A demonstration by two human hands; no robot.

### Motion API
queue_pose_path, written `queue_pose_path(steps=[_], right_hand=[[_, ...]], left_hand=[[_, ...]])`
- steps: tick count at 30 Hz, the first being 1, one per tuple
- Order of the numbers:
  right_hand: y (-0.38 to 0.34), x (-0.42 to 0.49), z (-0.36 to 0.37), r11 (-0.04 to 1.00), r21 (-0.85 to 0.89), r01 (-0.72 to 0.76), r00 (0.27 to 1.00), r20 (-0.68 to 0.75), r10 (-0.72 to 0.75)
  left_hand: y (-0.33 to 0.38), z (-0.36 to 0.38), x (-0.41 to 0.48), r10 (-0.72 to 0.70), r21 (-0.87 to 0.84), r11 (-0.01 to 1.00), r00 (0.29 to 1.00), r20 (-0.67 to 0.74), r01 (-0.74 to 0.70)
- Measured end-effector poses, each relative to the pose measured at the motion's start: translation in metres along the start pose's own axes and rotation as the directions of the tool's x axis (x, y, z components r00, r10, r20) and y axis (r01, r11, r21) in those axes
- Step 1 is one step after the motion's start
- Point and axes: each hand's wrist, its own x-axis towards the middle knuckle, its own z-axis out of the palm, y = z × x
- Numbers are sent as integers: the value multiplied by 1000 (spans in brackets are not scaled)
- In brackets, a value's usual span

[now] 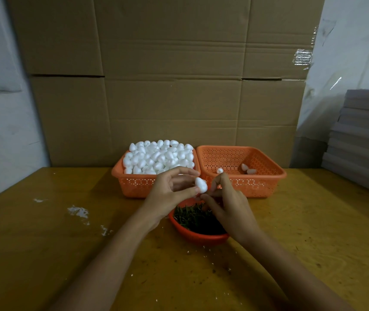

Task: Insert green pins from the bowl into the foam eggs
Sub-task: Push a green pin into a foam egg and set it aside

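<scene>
Head view: left hand (170,189) pinches a foam egg (201,185), right hand (228,203) seemingly pinches a pin; three finished eggs (247,169) far right, far-left basket (118,173) heaped.

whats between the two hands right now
A foam egg: the left hand pinches it, the right hand touches its lower end. Head view.
</scene>
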Motion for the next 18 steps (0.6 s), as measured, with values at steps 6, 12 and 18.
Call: queue_pose_path(steps=[6, 12, 18], right_hand=[[-2, 0, 2, 1000, 7, -23, 1000, 9, 23], [-3, 0, 2, 999, -7, -36, 999, 28, 37], [-2, 1, 3, 1000, 1, -31, 999, 33, 31]], left_hand=[[2, 0, -1, 17, 55, 998, 999, 48, -19], [2, -1, -1, 19, 67, 997, 998, 66, -24], [3, -1, -2, 15, 45, 999, 997, 80, -19]])
